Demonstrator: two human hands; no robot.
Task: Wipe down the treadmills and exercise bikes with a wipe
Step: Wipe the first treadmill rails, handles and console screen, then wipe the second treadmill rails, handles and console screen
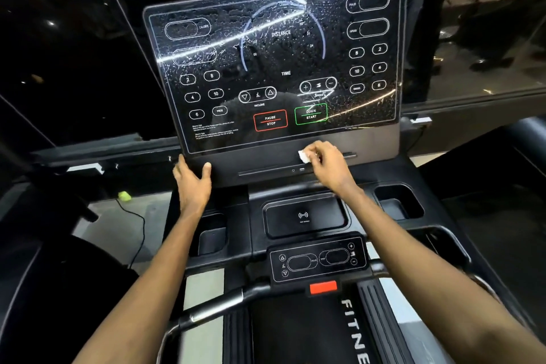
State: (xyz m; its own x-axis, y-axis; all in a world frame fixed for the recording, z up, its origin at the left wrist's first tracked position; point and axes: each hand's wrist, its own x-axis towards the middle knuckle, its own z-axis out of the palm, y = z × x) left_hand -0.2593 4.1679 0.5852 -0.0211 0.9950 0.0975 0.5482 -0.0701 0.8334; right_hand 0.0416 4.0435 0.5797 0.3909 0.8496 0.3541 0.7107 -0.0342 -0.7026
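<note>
the right hand [325,161] has its fingers curled round a small white wipe [304,156], mostly buried under them, pressed to the dark strip [266,164] just below the treadmill screen [274,62]. the left hand [192,180] clasps that strip's lower left corner, thumb on the front, fingertips lost behind the edge. droplets and glare cover the screen, so the small print at its bottom left is unreadable. the belt [295,334] lettering is cut off at "fitne". the room beyond is too dark to make out.
</note>
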